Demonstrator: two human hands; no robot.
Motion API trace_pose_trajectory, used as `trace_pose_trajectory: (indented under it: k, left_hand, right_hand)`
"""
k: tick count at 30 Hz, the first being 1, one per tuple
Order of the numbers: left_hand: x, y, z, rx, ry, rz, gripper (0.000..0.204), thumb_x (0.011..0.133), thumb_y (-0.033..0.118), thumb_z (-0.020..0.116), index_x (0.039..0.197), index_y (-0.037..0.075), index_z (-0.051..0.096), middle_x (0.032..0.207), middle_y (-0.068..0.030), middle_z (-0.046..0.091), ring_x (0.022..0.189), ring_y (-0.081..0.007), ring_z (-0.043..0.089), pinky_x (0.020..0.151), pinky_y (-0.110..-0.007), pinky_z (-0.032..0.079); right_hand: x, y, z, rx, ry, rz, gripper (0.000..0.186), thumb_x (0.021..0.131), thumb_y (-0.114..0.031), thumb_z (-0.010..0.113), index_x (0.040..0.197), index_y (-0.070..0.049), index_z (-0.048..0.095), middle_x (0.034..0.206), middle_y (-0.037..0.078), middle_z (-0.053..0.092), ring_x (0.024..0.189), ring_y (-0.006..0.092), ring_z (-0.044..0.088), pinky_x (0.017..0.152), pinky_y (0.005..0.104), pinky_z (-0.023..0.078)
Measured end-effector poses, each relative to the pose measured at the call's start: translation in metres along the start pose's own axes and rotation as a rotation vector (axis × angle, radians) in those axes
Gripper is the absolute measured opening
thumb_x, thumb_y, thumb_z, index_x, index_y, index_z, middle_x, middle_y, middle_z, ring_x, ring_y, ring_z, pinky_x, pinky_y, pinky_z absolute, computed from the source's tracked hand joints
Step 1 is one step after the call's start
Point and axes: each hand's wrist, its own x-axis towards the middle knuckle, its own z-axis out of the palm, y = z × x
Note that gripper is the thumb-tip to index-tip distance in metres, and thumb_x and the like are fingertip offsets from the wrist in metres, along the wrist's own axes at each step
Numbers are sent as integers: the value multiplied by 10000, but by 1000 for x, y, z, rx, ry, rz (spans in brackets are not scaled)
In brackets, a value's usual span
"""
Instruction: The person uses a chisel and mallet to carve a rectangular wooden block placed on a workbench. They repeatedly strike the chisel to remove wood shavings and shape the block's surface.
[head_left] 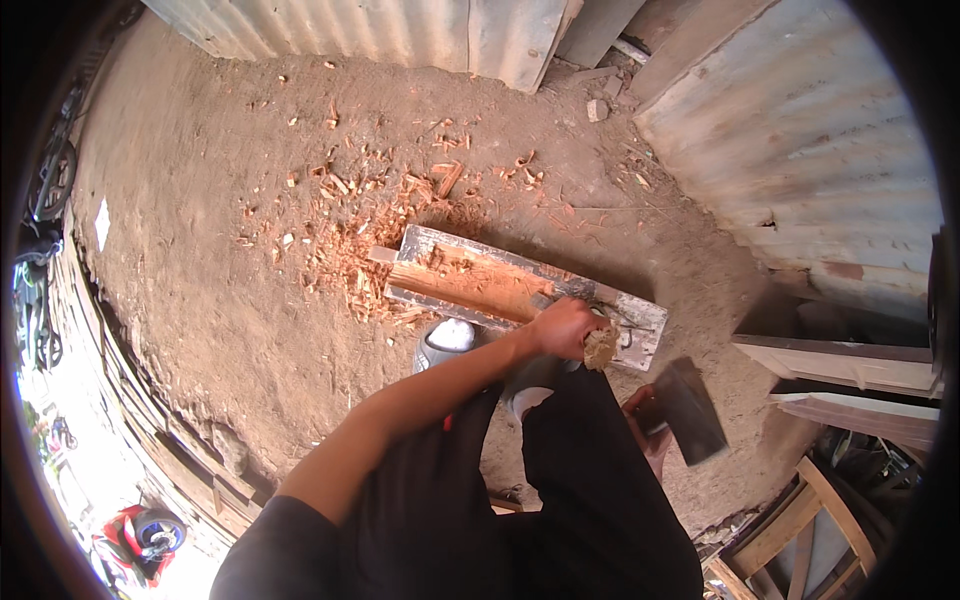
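My left hand (562,325) is closed round a chisel (600,343) with a pale, frayed top, held at the right part of a weathered wooden beam (640,335). The beam has a long hollow of fresh orange wood with shavings in it and lies slanting across the ground in front of my shoes (447,338). Low to the right, beside my dark-trousered leg, my right hand (648,430) grips a dark, blocky mallet (688,410), blurred by motion and raised off the beam.
Wood chips (340,270) are scattered over the dirt floor. Corrugated metal sheets (790,140) stand behind and at right. Wooden boards (840,360) and a frame (800,520) are at the right. A plank edge (160,420) and parked two-wheelers (140,540) are at the left.
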Motion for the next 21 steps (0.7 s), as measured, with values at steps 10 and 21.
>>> trace_pose_trajectory:
  k: [10,21]
  left_hand:
    - [0,-9,16,34,334,132,380,665,123,758,1031,52,687,886,-176,696,829,-404,685,731,-483,552]
    - [8,-10,12,-133,320,-109,396,721,157,830,1088,40,737,853,-190,714,762,-360,710,684,-412,561]
  right_hand:
    - [14,-45,11,30,86,134,348,912,-43,680,1203,3,496,822,61,540,601,118,530,517,257,429]
    - [28,-38,12,-315,-26,231,326,1026,-312,643,1085,4,595,765,70,568,632,156,535,572,325,428]
